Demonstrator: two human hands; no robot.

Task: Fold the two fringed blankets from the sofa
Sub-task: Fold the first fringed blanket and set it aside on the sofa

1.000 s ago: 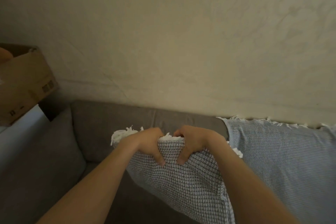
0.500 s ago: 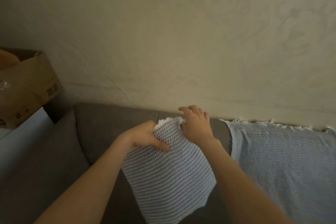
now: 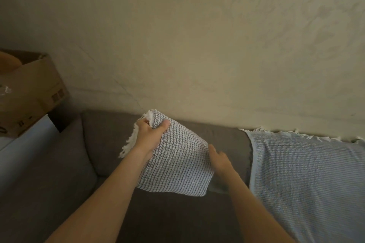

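Right grip (image 3: 219,159) has moved down beside the folded blanket (image 3: 177,163).

A grey-brown sofa (image 3: 110,144) stood against the wall. A pale blue fringed blanket (image 3: 306,173) lay draped over its backrest at the right, white fringe along the top edge.

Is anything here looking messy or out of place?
Nothing looks damaged. The cardboard box on the left sits tilted, and white fringe pokes unevenly from the folded blanket in the left hand. The other blanket lies spread over the sofa.
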